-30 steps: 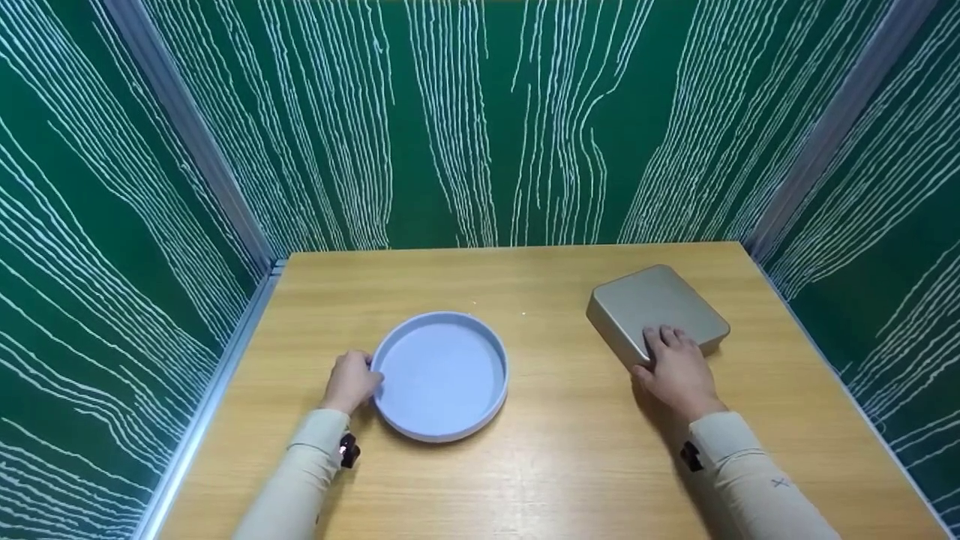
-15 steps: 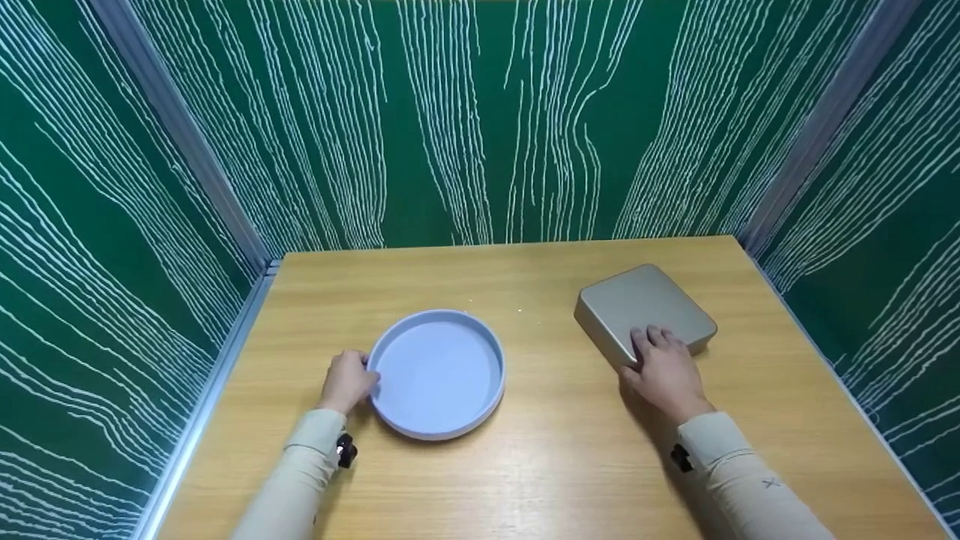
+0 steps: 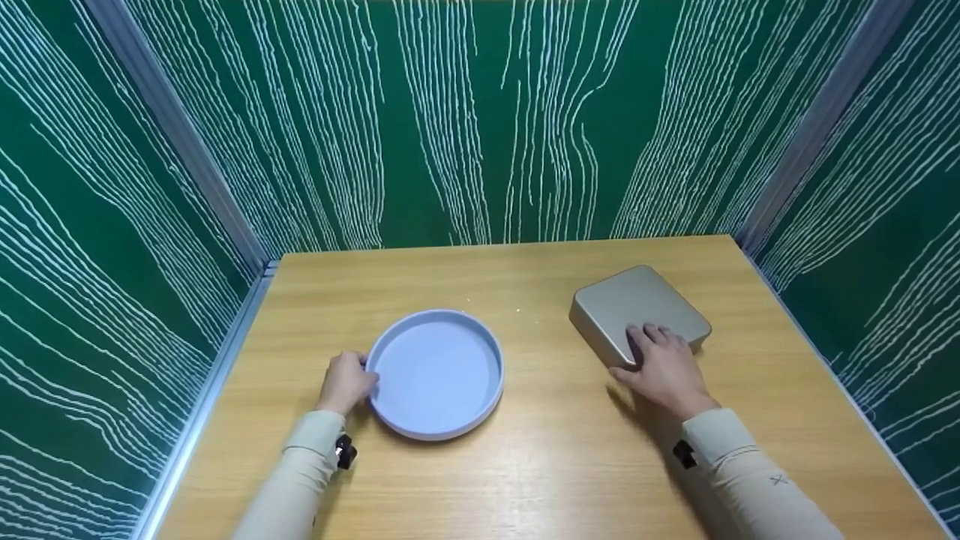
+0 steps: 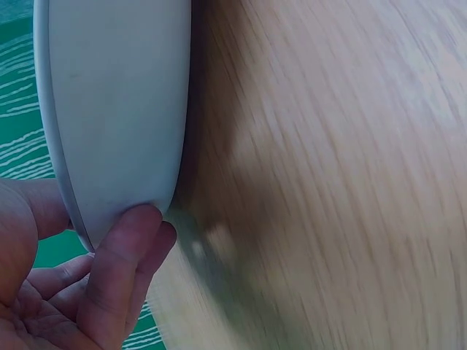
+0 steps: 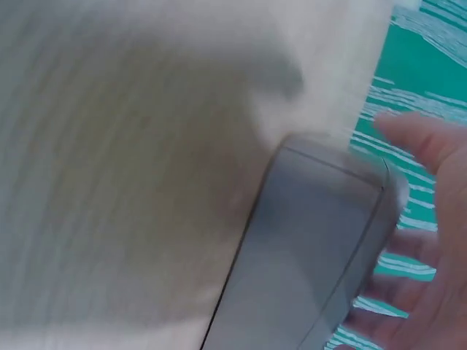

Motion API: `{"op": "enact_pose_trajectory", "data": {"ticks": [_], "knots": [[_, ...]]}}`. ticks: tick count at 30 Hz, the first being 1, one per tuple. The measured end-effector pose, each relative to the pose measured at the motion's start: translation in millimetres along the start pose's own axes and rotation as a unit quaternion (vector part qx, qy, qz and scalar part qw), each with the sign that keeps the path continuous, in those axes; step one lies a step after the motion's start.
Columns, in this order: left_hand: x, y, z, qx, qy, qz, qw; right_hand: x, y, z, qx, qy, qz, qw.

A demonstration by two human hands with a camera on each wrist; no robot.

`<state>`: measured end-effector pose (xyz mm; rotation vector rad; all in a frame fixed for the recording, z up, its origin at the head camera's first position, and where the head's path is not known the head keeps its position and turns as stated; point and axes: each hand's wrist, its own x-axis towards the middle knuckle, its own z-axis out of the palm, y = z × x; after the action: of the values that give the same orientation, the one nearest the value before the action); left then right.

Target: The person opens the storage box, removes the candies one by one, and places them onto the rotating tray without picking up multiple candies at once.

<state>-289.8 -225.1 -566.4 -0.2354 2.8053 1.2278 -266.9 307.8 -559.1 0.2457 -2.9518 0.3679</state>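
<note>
In the right wrist view the box (image 3: 634, 304) is cut off and blurred; whether the spread, loosely bent fingers of the right hand (image 3: 666, 373) touch its top is hard to tell. The left hand (image 3: 347, 382) pinches the dish (image 3: 437, 375) by its left rim. Tabletop (image 3: 540, 465) stretches between dish and box. The round dish opens upward, left of centre; the box points one corner at the far wall (image 3: 427, 199).

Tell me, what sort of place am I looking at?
Probably a small booth set up for recording hand work. Green walls with wavy white lines surround a wooden table on three sides, and small dark devices, possibly cameras, sit at the person's wrists.
</note>
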Motion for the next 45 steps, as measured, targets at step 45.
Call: {"op": "enact_pose_trajectory", "data": {"ticks": [45], "knots": [[-0.2,-3.7,-0.8,-0.003,0.006,-0.001,1.0000,47.7,98,-3,0.429,0.005,0.297,0.8532]]}}
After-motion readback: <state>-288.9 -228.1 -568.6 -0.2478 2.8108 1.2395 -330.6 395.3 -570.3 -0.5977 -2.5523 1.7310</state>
